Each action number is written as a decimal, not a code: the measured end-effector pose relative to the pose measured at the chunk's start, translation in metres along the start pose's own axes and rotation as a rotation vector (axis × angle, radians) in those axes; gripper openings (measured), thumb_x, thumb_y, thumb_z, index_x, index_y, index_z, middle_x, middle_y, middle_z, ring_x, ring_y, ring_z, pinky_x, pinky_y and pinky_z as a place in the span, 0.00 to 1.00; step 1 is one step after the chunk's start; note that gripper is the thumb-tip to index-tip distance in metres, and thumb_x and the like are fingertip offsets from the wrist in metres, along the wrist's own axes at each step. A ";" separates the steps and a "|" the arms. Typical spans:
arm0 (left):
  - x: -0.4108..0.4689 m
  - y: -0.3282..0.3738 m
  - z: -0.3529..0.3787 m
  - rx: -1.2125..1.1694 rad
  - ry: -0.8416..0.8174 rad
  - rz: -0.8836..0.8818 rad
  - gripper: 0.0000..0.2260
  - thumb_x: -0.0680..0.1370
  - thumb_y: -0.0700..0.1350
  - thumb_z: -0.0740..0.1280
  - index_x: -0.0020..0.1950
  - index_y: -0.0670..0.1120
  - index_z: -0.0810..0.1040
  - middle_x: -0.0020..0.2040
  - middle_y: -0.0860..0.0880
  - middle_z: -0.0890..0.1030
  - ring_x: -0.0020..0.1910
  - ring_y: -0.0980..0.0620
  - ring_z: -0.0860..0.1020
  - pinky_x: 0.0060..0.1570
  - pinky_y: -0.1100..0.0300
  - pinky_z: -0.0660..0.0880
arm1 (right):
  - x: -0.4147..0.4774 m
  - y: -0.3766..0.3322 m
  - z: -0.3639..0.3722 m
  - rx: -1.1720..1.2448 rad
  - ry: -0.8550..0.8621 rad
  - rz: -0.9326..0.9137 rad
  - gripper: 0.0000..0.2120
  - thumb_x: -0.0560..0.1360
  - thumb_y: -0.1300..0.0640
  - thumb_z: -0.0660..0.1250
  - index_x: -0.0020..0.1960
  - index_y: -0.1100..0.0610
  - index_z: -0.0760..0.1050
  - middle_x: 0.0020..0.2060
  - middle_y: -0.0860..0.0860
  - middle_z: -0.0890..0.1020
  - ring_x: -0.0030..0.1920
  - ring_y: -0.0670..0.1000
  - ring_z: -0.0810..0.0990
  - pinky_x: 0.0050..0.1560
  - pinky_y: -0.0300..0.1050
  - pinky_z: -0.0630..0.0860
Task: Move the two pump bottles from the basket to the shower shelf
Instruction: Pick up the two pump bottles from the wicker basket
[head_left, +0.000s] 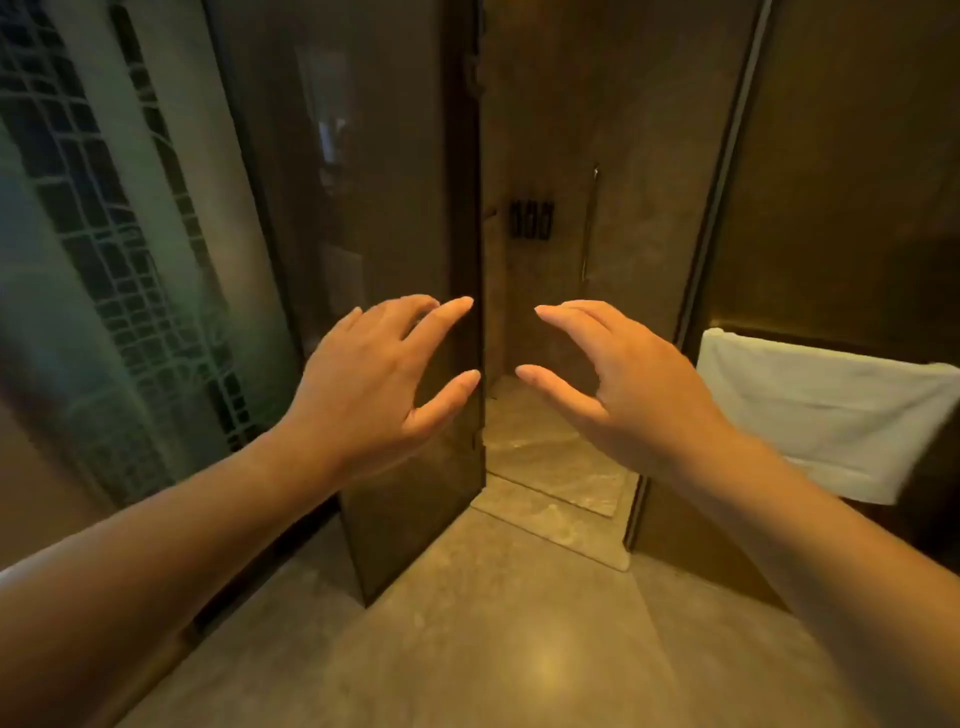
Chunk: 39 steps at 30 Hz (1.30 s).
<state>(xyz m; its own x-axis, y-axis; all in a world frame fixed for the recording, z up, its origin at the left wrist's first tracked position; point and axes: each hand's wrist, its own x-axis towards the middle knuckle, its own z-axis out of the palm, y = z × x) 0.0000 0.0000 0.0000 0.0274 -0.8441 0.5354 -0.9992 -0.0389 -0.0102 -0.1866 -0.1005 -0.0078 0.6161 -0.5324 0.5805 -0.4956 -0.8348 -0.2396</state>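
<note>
My left hand (384, 374) and my right hand (618, 384) are both raised in front of a shower doorway, fingers spread and holding nothing. They face each other, a hand's width apart. Deep inside the shower, on the back wall, a small dark rack (531, 219) holds what look like several dark bottles; it is too dim and far to tell more. No basket is in view.
A dark glass shower door (395, 208) stands ajar just behind my left hand. A white towel (826, 415) hangs on the right wall. Frosted patterned glass (104, 249) fills the left. A raised stone sill (550, 525) crosses the shower entrance on the tiled floor.
</note>
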 end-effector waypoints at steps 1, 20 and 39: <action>-0.002 0.004 0.004 -0.043 -0.018 0.017 0.29 0.75 0.65 0.47 0.72 0.52 0.60 0.67 0.46 0.71 0.64 0.46 0.70 0.61 0.45 0.69 | -0.009 0.001 0.000 -0.013 0.006 0.018 0.29 0.73 0.34 0.55 0.70 0.47 0.65 0.67 0.46 0.71 0.66 0.47 0.69 0.54 0.39 0.66; -0.044 0.176 0.090 -0.406 -0.248 0.601 0.26 0.76 0.65 0.49 0.70 0.54 0.62 0.63 0.49 0.75 0.59 0.49 0.74 0.59 0.47 0.68 | -0.251 0.005 -0.061 -0.309 -0.017 0.718 0.29 0.74 0.34 0.54 0.71 0.46 0.62 0.69 0.45 0.68 0.67 0.46 0.66 0.59 0.44 0.68; -0.065 0.529 0.074 -0.660 -0.196 1.008 0.25 0.77 0.63 0.51 0.69 0.52 0.64 0.62 0.48 0.76 0.55 0.49 0.76 0.48 0.53 0.74 | -0.488 0.073 -0.268 -0.553 0.118 1.059 0.25 0.75 0.38 0.57 0.66 0.50 0.67 0.62 0.49 0.74 0.59 0.49 0.72 0.52 0.42 0.69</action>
<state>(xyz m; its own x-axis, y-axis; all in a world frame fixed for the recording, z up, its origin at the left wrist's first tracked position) -0.5282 -0.0053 -0.1021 -0.8214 -0.4081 0.3985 -0.3971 0.9107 0.1141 -0.6872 0.1363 -0.1003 -0.3017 -0.8778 0.3719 -0.9358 0.1982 -0.2915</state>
